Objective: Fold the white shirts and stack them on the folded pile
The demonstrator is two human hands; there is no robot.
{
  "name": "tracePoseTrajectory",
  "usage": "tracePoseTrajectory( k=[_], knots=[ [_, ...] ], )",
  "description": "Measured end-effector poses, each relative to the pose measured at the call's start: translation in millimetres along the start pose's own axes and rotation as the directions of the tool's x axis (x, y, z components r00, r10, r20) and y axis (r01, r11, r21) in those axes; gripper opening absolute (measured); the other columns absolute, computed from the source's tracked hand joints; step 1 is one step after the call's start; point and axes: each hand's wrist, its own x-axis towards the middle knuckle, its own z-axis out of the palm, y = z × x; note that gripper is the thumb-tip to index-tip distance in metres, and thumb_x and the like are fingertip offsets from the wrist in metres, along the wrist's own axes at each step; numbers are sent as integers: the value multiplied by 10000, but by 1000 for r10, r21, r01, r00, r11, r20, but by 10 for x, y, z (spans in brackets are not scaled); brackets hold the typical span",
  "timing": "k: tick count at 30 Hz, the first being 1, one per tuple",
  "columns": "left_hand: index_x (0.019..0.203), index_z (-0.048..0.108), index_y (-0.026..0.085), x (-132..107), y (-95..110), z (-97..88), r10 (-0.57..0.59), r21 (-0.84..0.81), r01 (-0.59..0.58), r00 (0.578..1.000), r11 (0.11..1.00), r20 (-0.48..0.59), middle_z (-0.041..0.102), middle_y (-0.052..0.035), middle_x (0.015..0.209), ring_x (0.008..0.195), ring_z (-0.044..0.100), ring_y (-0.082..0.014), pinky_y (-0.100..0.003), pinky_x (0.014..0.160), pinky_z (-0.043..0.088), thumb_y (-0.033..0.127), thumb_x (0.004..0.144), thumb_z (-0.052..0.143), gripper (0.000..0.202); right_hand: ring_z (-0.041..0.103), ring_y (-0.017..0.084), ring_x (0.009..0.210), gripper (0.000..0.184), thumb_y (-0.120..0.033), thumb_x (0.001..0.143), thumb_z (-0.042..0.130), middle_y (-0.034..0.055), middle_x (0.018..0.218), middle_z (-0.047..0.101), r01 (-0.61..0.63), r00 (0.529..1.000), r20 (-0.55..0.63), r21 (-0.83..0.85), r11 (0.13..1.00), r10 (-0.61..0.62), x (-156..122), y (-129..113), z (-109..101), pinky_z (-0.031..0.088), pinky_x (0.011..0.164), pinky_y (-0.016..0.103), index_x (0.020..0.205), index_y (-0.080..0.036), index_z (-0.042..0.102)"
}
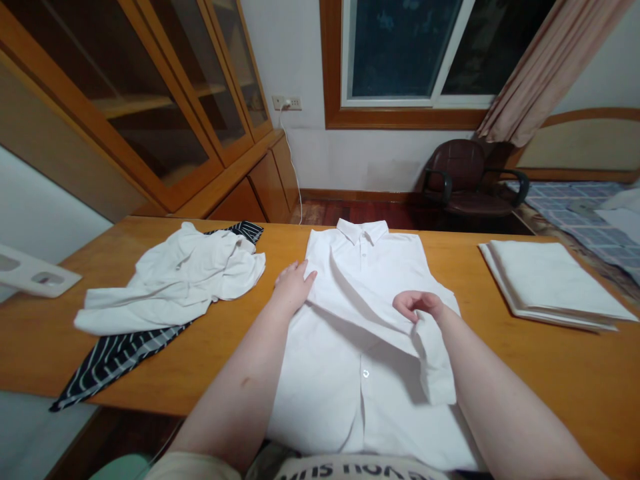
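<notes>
White shirt (pixel 350 373): thin, smooth woven cloth, buttoned down the front. It lies face up in the middle of the counter, just in front of the person, with its pointed collar toward the far edge and small pale buttons along the placket.
Sleeve (pixel 433 363): a short, flat piece of the same cloth, folded across the chest as a slanting band with soft creases. Its cuff end lies loose below the right hand.
Left hand (pixel 293 285): open and flat, palm down, fingers together, pressing on the shirt's edge near the shoulder and gripping nothing.
Right hand (pixel 419 305): fingers curled closed, pinching the sleeve near its cuff.
Counter (pixel 525 360): a long slab of orange-brown wood, with a smooth, slightly glossy top and a straight edge.
Crumpled white garment (pixel 185 280): soft and heavily wrinkled, heaped to the left, well apart from the shirt.
Striped cloth (pixel 110 360): dark with thin white stripes. It lies under the heap, and one pointed corner hangs over the near edge.
Stack of folded cloths (pixel 545 280): white, flat and square-cornered, on the right of the counter.
Cabinet (pixel 150 113): wood-framed glass doors above drawers, along the left wall.
Window (pixel 405 50): dark panes in a wide wooden frame, with a pinkish curtain (pixel 545 67) gathered beside it.
Chair (pixel 465 177): dark brown and padded, with armrests, under the window on a dark wood floor.
Bed (pixel 585 207): a checked cover, at far right.
</notes>
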Motion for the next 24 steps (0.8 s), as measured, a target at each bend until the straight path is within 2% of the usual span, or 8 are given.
tracePoseTrajectory(
  k=[3, 5, 8, 11, 15, 19, 22, 24],
  knots=[
    [1393, 415, 185, 3, 9, 8, 14, 20, -14, 1000, 1000, 5, 404, -144, 1447, 1318, 383, -299, -435, 1055, 313, 504, 909, 350, 583, 587, 171, 663, 586, -600, 627, 689, 75, 785, 660, -14, 999, -38, -39, 999, 12, 42, 39, 90, 441, 589, 253, 917, -93, 651],
    [1378, 432, 175, 3, 16, 20, 38, 45, -38, 999, 998, 7, 378, -144, 1463, 1343, 340, -311, -460, 1074, 285, 486, 894, 396, 576, 596, 183, 757, 558, -556, 662, 687, 94, 856, 662, -80, 996, -46, -117, 990, 75, 85, 45, 144, 447, 666, 260, 954, -82, 659],
    [1368, 439, 150, -10, 33, 30, 158, 41, -158, 987, 987, -3, 354, -138, 1478, 1376, 286, -276, -437, 1118, 221, 431, 896, 409, 550, 513, 111, 586, 485, -533, 708, 666, 44, 711, 590, -198, 980, -29, -152, 968, 196, 124, 37, 173, 396, 533, 211, 868, -76, 643],
    [1405, 389, 160, -35, 65, 41, 290, 1, -290, 955, 957, 59, 297, -115, 1510, 1403, 225, -237, -390, 1140, 178, 414, 895, 405, 570, 388, 52, 461, 450, -506, 692, 696, -22, 628, 486, -248, 969, -18, -63, 967, 247, 127, 41, 165, 296, 416, 172, 835, -95, 580],
    [1466, 268, 199, -67, 93, 85, 292, -14, -298, 925, 955, 242, 144, -92, 1553, 1429, 80, -270, -469, 1143, 103, 465, 882, 403, 656, 311, 34, 415, 411, -466, 669, 721, -61, 564, 429, -168, 984, -45, 80, 983, 172, 123, 52, 151, 239, 383, 161, 801, -127, 529],
    [1489, 185, 219, -108, 60, 91, 341, -73, -336, 878, 939, 336, 10, -90, 1554, 1422, -17, -290, -486, 1139, 85, 551, 821, 474, 800, 356, 55, 461, 412, -497, 681, 699, -41, 584, 448, -104, 987, -116, 51, 993, 109, 136, 25, 150, 267, 422, 178, 767, -131, 532],
    [1482, 213, 253, -136, 27, 46, 436, -195, -390, 819, 900, 374, 52, -69, 1556, 1427, 43, -268, -435, 1146, 126, 568, 790, 512, 817, 411, 79, 531, 436, -524, 668, 703, -13, 646, 475, -86, 985, -151, -9, 996, 83, 156, 4, 169, 309, 471, 201, 747, -127, 540],
    [1461, 281, 272, -140, 25, 17, 464, -264, -391, 818, 882, 340, 162, -43, 1550, 1421, 147, -228, -379, 1141, 176, 554, 834, 452, 708, 424, 85, 568, 437, -513, 655, 722, -2, 681, 489, -97, 975, -206, -54, 994, 84, 172, 4, 178, 320, 495, 207, 758, -118, 565]
  ],
)
